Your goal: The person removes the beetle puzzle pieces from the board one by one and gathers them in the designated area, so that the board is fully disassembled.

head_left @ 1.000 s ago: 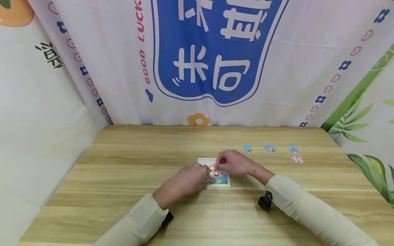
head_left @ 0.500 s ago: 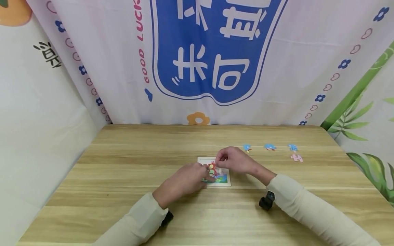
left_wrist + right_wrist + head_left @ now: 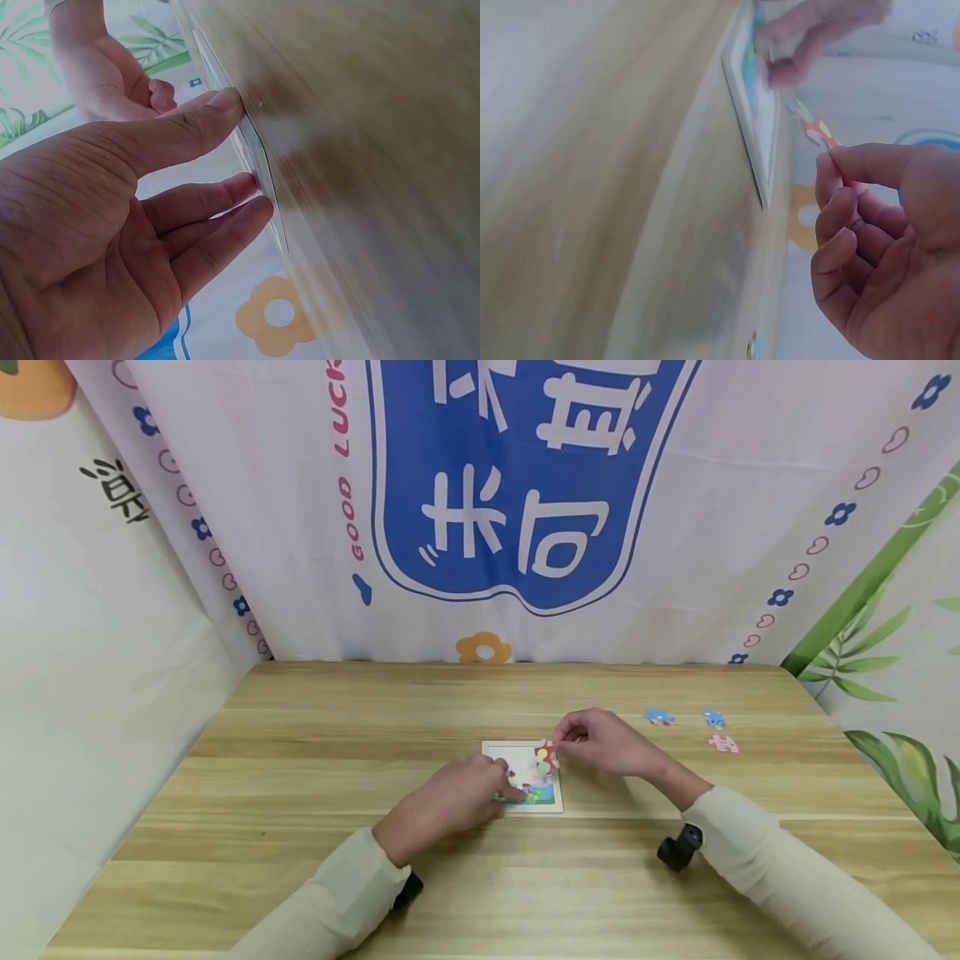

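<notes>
A left hand [image 3: 457,793], fingers loosely spread, touches a puzzle board [image 3: 517,755]; the right hand [image 3: 606,744] pinches a red piece [image 3: 542,754] (likely light, stiff, best held by its edges) above the far right corner. Loose pieces [image 3: 724,743] dot the worktop [image 3: 337,735] beyond.

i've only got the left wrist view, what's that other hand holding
Observer: The right hand pinches a red puzzle piece with yellow and green spots.
Operator: is it down yet
Observer: No, the right wrist view shows a gap between it and the white-edged board.
Operator: any more pieces lying loose
Observer: Yes, the head view shows at least two mostly blue pieces and one pink piece, off to the right of the board.
</notes>
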Tool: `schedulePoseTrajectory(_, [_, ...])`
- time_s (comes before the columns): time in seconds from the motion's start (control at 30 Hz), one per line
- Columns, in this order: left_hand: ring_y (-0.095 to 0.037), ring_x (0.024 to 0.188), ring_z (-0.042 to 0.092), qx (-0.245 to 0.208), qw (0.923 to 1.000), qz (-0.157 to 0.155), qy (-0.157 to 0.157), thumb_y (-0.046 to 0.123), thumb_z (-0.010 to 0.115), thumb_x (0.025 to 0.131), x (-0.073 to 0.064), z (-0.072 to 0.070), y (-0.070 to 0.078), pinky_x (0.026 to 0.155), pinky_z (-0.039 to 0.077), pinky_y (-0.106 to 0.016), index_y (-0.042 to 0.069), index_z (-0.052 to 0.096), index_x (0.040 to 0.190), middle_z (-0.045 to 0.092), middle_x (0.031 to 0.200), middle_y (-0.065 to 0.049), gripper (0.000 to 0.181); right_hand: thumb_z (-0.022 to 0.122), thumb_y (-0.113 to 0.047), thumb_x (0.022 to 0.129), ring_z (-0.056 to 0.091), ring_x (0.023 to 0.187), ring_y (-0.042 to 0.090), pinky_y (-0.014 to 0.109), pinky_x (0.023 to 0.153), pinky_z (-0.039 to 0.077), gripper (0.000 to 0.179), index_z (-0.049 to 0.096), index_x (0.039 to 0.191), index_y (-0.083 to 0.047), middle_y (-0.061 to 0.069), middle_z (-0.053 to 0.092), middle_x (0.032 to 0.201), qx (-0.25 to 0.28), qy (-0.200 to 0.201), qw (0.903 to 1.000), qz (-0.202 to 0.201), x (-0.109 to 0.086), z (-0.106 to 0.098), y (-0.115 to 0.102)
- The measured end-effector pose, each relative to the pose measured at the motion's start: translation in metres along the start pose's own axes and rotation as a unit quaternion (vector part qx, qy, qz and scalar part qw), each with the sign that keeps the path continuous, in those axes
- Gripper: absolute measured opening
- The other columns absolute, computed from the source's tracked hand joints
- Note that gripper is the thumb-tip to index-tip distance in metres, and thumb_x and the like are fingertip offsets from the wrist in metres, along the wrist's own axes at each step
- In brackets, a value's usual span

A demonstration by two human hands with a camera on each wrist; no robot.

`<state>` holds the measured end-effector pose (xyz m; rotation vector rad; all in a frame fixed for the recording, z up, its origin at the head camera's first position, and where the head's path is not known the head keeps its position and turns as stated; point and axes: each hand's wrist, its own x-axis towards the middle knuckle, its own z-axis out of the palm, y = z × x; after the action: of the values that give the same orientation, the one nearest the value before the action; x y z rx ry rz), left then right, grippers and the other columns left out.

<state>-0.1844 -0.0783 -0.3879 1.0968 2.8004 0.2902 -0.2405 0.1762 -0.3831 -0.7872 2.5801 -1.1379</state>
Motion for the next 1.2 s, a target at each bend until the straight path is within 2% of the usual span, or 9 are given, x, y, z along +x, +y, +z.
schedulePoseTrajectory(0.17, [-0.022,0.099,0.068,0.004,0.9999,0.008,0.006,0.014,0.084,0.088,-0.002,0.000,0.000,0.080,0.055,-0.030,0.022,0.081,0.117,0.072,0.113,-0.005,0.030,0.067,-0.008,0.100,0.060,0.082,0.023,0.030,0.071,0.050,0.007,0.072,0.101,-0.004,0.005,0.069,0.091,0.015,0.005,0.9998,0.012,-0.017,-0.022,0.014])
schedulePoseTrajectory(0.33, [-0.023,0.101,0.069,0.004,0.9999,0.011,0.007,0.013,0.084,0.088,-0.002,0.000,0.000,0.079,0.055,-0.028,0.021,0.080,0.118,0.071,0.113,-0.005,0.031,0.065,-0.008,0.101,0.059,0.084,0.023,0.029,0.073,0.050,0.008,0.070,0.102,-0.002,0.008,0.068,0.094,0.017,0.015,0.9989,0.042,-0.036,-0.045,0.038])
schedulePoseTrajectory(0.57, [-0.022,0.101,0.068,0.004,0.9999,0.010,0.005,0.013,0.084,0.088,-0.002,0.000,0.000,0.078,0.055,-0.028,0.022,0.080,0.118,0.071,0.114,-0.005,0.032,0.064,-0.011,0.101,0.057,0.085,0.021,0.030,0.074,0.047,0.011,0.070,0.104,-0.002,0.006,0.067,0.096,-0.018,0.025,0.9960,0.084,-0.053,-0.069,0.064])
schedulePoseTrajectory(0.73, [-0.022,0.101,0.068,0.003,1.0000,0.006,0.003,0.013,0.084,0.088,-0.003,-0.002,0.001,0.078,0.055,-0.028,0.021,0.080,0.118,0.071,0.114,-0.005,0.032,0.066,-0.017,0.101,0.056,0.087,0.020,0.033,0.077,0.045,0.015,0.071,0.103,-0.003,0.004,0.068,0.098,-0.045,0.024,0.9914,0.121,-0.059,-0.085,0.078])
schedulePoseTrajectory(0.9, [-0.021,0.101,0.068,0.002,1.0000,0.002,0.000,0.013,0.084,0.088,-0.003,-0.002,0.001,0.077,0.054,-0.026,0.021,0.080,0.119,0.071,0.113,-0.004,0.032,0.067,-0.017,0.101,0.055,0.089,0.019,0.034,0.079,0.045,0.016,0.072,0.102,-0.002,0.003,0.068,0.098,-0.066,0.016,0.9885,0.135,-0.061,-0.098,0.090])
schedulePoseTrajectory(1.2, [-0.020,0.101,0.068,0.005,1.0000,0.003,-0.001,0.014,0.084,0.088,-0.003,-0.002,0.002,0.077,0.054,-0.026,0.022,0.080,0.118,0.071,0.113,-0.003,0.031,0.065,-0.017,0.101,0.049,0.077,0.021,0.032,0.062,0.039,0.020,0.072,0.103,0.002,0.005,0.065,0.094,-0.070,0.009,0.9817,0.177,-0.060,-0.105,0.094])
